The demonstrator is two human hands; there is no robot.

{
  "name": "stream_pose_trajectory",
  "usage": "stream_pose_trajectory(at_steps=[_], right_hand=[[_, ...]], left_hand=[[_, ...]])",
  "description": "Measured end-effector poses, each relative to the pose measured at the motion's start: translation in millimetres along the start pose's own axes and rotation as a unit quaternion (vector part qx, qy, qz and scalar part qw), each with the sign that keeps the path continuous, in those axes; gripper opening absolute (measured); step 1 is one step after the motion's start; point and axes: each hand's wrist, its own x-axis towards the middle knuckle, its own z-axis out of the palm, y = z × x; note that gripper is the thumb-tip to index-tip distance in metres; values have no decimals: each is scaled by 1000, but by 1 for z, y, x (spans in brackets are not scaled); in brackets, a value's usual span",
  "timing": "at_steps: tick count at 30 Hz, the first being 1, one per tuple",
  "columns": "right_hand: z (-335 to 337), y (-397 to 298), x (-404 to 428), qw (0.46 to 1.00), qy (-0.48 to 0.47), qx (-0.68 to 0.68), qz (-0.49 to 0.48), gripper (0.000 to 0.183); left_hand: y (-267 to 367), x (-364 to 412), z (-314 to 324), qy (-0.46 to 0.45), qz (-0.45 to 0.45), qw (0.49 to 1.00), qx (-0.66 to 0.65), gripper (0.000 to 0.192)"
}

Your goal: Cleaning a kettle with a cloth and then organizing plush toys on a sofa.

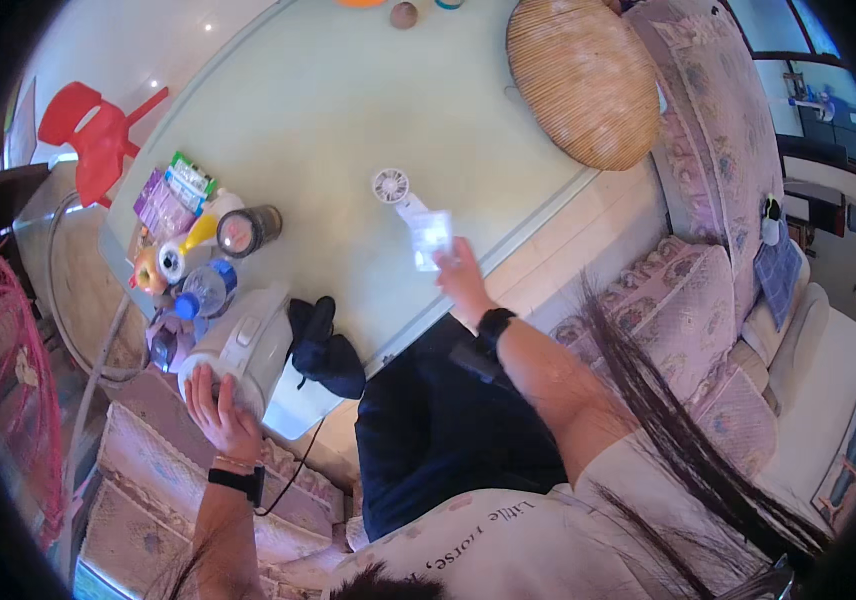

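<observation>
My left hand [221, 409] lies on the lid of a white kettle-like container [248, 337], fingers slightly apart. The container stands at the table's near left corner. In my right hand [465, 281], between thumb and fingers, is a small white packet [432, 240], partly see-through and blurred. Just beyond it, a white handheld fan [392, 186] rests on the pale tabletop [308, 150]; the packet overlaps its handle in view. Beside the container sits a black soft item [323, 349], its exact kind unclear.
Left of centre cluster a dark lidded jar [249, 230], a blue-capped plastic bottle [206, 289], an apple [148, 271] and colourful packets [172, 195]. A woven round tray [585, 82] overhangs the right edge. A red chair [90, 139] and floral-covered sofa [660, 307] flank the table.
</observation>
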Motion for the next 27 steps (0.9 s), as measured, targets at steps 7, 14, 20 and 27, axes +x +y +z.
stream_pose_trajectory(at_steps=[7, 14, 20, 27], right_hand=[[-92, -11, 115, 991, 51, -127, -10, 35], [-117, -2, 74, 926, 199, -293, -128, 39], [-31, -9, 42, 876, -23, -403, -262, 47], [31, -26, 50, 871, -8, -464, -161, 42]], left_hand=[[3, 2, 1, -33, 2, 999, 39, 34], [6, 6, -1, -60, -5, 997, 50, 34], [1, 1, 1, -60, -19, 997, 48, 36], [-1, 1, 2, -39, -15, 999, 34, 37]])
